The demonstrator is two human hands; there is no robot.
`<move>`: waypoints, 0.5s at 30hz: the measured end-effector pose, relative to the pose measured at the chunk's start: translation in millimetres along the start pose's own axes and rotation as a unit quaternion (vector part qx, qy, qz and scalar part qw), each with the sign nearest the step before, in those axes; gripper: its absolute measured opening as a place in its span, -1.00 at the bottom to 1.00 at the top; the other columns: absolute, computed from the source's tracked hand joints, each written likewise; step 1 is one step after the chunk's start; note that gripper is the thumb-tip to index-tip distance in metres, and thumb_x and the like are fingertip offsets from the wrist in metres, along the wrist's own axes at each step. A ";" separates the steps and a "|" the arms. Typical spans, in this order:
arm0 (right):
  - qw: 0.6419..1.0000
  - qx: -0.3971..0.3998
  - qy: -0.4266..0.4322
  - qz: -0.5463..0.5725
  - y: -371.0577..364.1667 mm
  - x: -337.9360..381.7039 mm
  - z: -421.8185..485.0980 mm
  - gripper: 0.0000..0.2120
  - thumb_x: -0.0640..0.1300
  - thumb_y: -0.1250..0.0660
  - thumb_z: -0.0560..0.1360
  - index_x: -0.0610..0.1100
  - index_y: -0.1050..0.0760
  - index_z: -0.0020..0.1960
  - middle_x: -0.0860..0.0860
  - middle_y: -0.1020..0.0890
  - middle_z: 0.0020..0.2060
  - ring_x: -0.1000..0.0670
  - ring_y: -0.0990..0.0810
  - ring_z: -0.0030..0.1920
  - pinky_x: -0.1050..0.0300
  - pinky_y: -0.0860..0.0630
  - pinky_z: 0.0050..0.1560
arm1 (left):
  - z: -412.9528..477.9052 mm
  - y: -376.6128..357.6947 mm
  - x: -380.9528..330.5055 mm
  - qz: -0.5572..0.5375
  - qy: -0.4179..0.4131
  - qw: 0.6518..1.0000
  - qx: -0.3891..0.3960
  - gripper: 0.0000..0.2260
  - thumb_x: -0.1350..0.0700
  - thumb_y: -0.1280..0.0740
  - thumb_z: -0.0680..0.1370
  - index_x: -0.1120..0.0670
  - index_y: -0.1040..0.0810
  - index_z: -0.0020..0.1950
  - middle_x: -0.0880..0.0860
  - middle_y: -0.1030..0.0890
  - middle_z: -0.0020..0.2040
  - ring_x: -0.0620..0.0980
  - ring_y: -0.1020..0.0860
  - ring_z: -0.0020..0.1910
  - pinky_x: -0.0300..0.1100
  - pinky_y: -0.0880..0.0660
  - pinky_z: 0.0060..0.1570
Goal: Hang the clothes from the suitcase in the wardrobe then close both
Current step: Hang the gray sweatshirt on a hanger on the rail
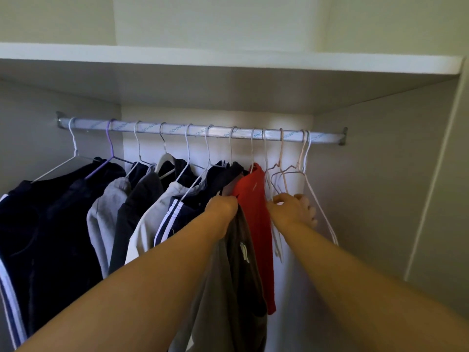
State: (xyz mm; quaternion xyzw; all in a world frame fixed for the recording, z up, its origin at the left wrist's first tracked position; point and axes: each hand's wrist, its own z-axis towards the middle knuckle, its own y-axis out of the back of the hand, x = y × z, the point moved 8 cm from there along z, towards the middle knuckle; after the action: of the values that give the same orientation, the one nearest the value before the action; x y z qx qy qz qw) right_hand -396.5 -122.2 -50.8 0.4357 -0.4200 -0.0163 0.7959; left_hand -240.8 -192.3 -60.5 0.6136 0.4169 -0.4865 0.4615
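Observation:
Inside the open wardrobe a pale rail carries several hangers with dark, grey and white clothes. A red garment hangs near the right end. My left hand grips the top of a grey-brown garment that dangles below it, just left of the red one. My right hand holds the lower wire of an empty hanger still hooked on the rail. The suitcase is out of view.
A white shelf runs above the rail. The wardrobe's right side wall stands close to the empty hangers. A white wire hanger hangs at the far right of the rail.

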 end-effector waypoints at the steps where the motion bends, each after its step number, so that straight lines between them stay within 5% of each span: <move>1: 1.000 0.018 -0.014 0.018 -2.7 -3.5 3.8 -0.69 0.11 -0.17 0.55 0.09 -0.48 0.24 -0.05 -0.26 0.39 -0.18 -0.27 0.33 -0.03 -0.25 0.32 | 1.8 -5.1 -1.9 0.009 -0.013 1.000 0.005 -0.72 0.18 -0.13 0.62 0.26 -0.41 0.28 0.12 -0.46 -0.17 -0.02 -0.40 -0.30 -0.14 -0.37 -0.01; 4: 0.987 0.079 -0.061 0.128 -18.8 -12.4 11.8 -0.51 0.19 -0.11 0.54 -0.07 -0.46 0.31 -0.14 -0.40 0.31 -0.22 -0.41 0.25 -0.06 -0.37 0.32 | 6.9 -15.9 5.6 0.057 0.011 0.998 0.028 -0.72 0.20 -0.14 0.61 0.25 -0.39 0.30 0.15 -0.45 -0.23 0.04 -0.40 -0.29 -0.10 -0.41 -0.01; 6: 0.973 0.110 -0.091 0.180 -26.9 -18.7 7.9 -0.51 0.11 -0.11 0.57 -0.20 -0.41 0.34 -0.16 -0.48 0.22 -0.20 -0.47 0.19 0.01 -0.40 0.27 | 13.9 -22.2 8.6 0.054 0.018 0.998 0.042 -0.65 0.20 -0.14 0.61 0.28 -0.33 0.37 0.24 -0.54 0.04 0.12 -0.48 -0.10 -0.08 -0.45 0.11; 9: 0.994 0.051 -0.067 0.064 -14.1 -23.3 13.8 -0.55 0.08 -0.13 0.56 -0.17 -0.40 0.32 -0.16 -0.43 0.29 -0.23 -0.41 0.27 -0.05 -0.36 0.31 | 24.4 -27.0 6.9 0.058 0.020 0.997 0.043 -0.63 0.22 -0.13 0.61 0.30 -0.30 0.41 0.29 -0.47 0.27 0.21 -0.49 0.20 0.00 -0.43 0.26; 12: 0.998 -0.052 0.037 -0.006 10.5 3.4 9.0 -0.69 -0.01 -0.10 0.60 -0.14 -0.48 0.20 -0.12 -0.48 0.20 -0.17 -0.44 0.22 -0.02 -0.39 0.26 | 26.3 -28.0 -0.5 0.048 0.012 0.998 0.048 -0.64 0.24 -0.13 0.61 0.31 -0.30 0.40 0.29 -0.51 0.16 0.22 -0.52 0.11 0.01 -0.45 0.22; 15: 0.988 0.003 0.086 0.127 0.9 27.5 4.8 -0.77 -0.11 -0.14 0.60 -0.18 -0.43 0.19 -0.12 -0.53 0.03 -0.09 -0.51 0.03 0.14 -0.48 -0.05 | 27.2 -27.2 -4.4 0.038 0.011 0.998 0.056 -0.67 0.25 -0.12 0.62 0.34 -0.35 0.36 0.28 -0.53 0.07 0.20 -0.53 0.05 -0.02 -0.44 0.21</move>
State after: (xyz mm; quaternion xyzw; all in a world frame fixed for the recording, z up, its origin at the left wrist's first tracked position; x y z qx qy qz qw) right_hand -382.3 -135.8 -30.9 0.3808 -0.4018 0.1243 0.8235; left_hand -273.5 -212.8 -63.3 0.6594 0.3703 -0.4842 0.4400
